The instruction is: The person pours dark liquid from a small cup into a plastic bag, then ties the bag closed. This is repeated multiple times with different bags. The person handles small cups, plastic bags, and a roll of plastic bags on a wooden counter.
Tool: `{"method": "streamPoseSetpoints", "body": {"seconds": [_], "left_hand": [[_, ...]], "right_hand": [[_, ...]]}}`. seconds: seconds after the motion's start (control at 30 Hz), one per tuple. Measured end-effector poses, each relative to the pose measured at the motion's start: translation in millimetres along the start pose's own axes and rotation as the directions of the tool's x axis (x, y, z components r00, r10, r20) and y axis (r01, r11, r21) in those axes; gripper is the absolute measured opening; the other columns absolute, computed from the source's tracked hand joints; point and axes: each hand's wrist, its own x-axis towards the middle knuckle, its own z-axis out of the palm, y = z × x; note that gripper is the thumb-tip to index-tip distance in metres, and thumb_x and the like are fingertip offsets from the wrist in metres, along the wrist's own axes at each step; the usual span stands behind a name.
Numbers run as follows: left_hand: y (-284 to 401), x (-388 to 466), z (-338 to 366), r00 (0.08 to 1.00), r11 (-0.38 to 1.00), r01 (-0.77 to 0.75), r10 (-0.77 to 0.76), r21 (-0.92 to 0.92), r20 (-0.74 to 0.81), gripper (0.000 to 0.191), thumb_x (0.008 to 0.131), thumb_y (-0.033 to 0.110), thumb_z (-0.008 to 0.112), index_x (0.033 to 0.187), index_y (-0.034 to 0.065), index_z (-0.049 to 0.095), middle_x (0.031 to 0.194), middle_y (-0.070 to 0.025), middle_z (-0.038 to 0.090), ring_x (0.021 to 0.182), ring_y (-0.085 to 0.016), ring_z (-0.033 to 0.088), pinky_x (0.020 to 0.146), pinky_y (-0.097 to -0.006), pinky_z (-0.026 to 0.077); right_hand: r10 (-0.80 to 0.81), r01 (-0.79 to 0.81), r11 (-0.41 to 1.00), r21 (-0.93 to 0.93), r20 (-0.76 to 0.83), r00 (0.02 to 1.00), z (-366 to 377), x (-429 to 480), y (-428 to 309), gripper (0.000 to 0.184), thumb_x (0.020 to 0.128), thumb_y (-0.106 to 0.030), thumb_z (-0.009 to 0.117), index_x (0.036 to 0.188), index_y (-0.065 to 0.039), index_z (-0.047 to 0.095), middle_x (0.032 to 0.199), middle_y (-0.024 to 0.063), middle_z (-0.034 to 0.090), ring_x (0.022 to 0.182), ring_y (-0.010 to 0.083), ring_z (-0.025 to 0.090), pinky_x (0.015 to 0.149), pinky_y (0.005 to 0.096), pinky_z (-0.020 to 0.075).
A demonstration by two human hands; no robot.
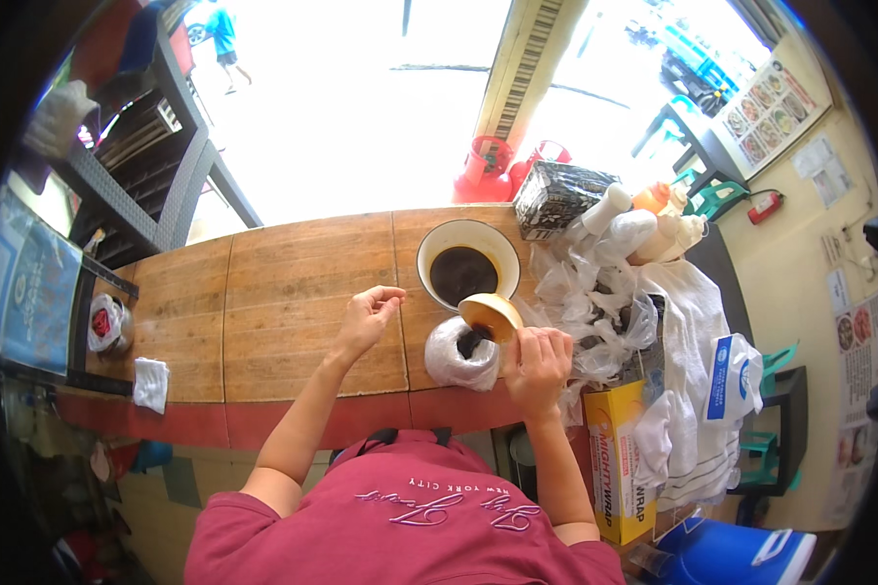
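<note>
My right hand [538, 365] grips a small cream-coloured bowl [501, 311] by its near side. The bowl tilts to the left, with dark brown liquid along its inner wall. Below its lower edge stands a round container wrapped in clear plastic [446, 365], its opening dark inside. Just beyond is a larger white bowl with a dark rim [508, 252], holding dark brown liquid [463, 274]. To the left of both, my left hand [369, 318] hovers above the wooden table [307, 307], fingers curled. I see nothing in it, and the gap between thumb and fingers is unclear.
Clear plastic bags [578, 300], a patterned box [563, 197], squeeze bottles [666, 227] and a white towel [677, 307] crowd the right side. A yellow cling wrap box [618, 461] stands nearer me. A plastic-lined jar [110, 322] and folded cloth [151, 384] sit far left. Red gas cylinders [479, 175] stand beyond.
</note>
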Motion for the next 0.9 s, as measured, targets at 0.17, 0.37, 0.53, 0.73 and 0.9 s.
{"method": "streamPoseSetpoints", "body": {"seconds": [0.17, 0.37, 0.53, 0.73, 0.9], "left_hand": [[2, -3, 3, 1.000, 1.000, 0.019, -0.019, -0.002, 0.015, 0.020, 0.093, 0.012, 0.061, 0.109, 0.0017, 0.068, 0.095, -0.0040, 0.070, 0.080, -0.007, 0.060, 0.071, -0.0230, 0.049], [-1, -10, 4, 0.997, 0.999, 0.053, -0.053, 0.005, 0.050, 0.022, 0.094, 0.013, 0.060, 0.112, 0.0016, 0.067, 0.097, -0.0052, 0.069, 0.086, -0.009, 0.061, 0.076, -0.0244, 0.049], [-1, -16, 4, 0.998, 0.999, 0.037, -0.035, -0.026, 0.045, 0.022, 0.094, 0.011, 0.059, 0.112, 0.0004, 0.066, 0.098, -0.0069, 0.069, 0.088, -0.010, 0.062, 0.078, -0.0251, 0.049], [-1, -23, 1, 0.998, 0.998, 0.068, -0.068, -0.001, 0.018, 0.022, 0.094, 0.011, 0.059, 0.112, 0.0001, 0.066, 0.099, -0.0077, 0.070, 0.089, -0.011, 0.062, 0.078, -0.0250, 0.049], [-5, -24, -2, 0.998, 0.998, 0.067, -0.067, -0.017, -0.006, 0.022, 0.094, 0.011, 0.059, 0.111, 0.0002, 0.066, 0.099, -0.0082, 0.070, 0.087, -0.011, 0.062, 0.077, -0.0251, 0.049]], "right_hand": [[0.100, -0.100, 0.995, 0.009, 0.034, 0.994, 7, -2, 0, 0.009, 0.075, -0.001, 0.068, 0.080, -0.004, 0.061, 0.075, 0.0100, 0.061, 0.072, 0.0272, 0.059, 0.069, 0.0379, 0.0443], [0.563, -0.573, 0.804, 0.161, 0.104, 0.820, 46, 17, 44, 0.005, 0.078, -0.004, 0.065, 0.074, -0.005, 0.062, 0.070, 0.0095, 0.060, 0.069, 0.0287, 0.056, 0.068, 0.0397, 0.0434], [0.287, -0.261, 0.941, -0.216, 0.100, 0.953, 109, 25, 68, 0.010, 0.081, -0.010, 0.064, 0.071, -0.008, 0.060, 0.072, 0.0090, 0.062, 0.077, 0.0274, 0.059, 0.072, 0.0403, 0.0430], [0.159, -0.104, 0.953, -0.285, 0.177, 0.971, 147, 15, 77, 0.007, 0.081, -0.012, 0.061, 0.075, -0.009, 0.059, 0.076, 0.0068, 0.062, 0.081, 0.0244, 0.059, 0.075, 0.0384, 0.0418], [0.340, -0.313, 0.934, -0.173, 0.161, 0.926, 144, 12, 78, 0.010, 0.079, -0.012, 0.065, 0.072, -0.008, 0.059, 0.072, 0.0101, 0.061, 0.076, 0.0284, 0.060, 0.072, 0.0409, 0.0435]]}}
